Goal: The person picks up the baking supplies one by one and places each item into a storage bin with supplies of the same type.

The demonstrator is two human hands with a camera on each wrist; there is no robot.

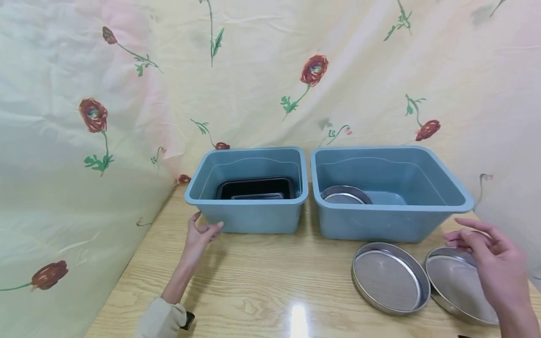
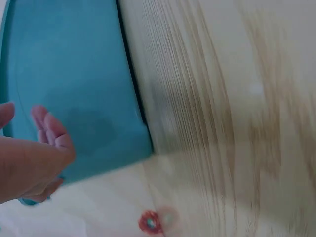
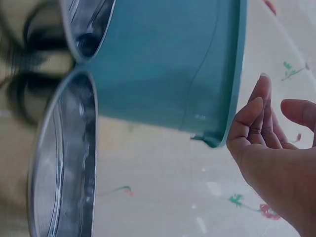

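My left hand (image 1: 198, 237) is at the front left corner of the left blue plastic bin (image 1: 258, 218), thumb and fingers apart and nothing in its grasp. Whether it touches the bin is unclear. Black rectangular baking pans (image 1: 232, 188) lie inside that bin. Over the table's right side, my right hand (image 1: 498, 258) hovers with loosely bent fingers, holding nothing. It partly hides a round metal cake pan (image 1: 458, 281). Another round metal cake pan (image 1: 386, 281) lies beside it, in front of the right blue bin (image 1: 376, 224). In the right bin sits a round metal pan (image 1: 344, 195), partly hidden by the rim.
Both bins stand side by side at the back of the wooden table (image 1: 262, 272), a narrow gap between them. A flowered cloth (image 1: 253, 103) hangs behind and along the sides. A small dark object (image 1: 464, 336) shows at the bottom edge.
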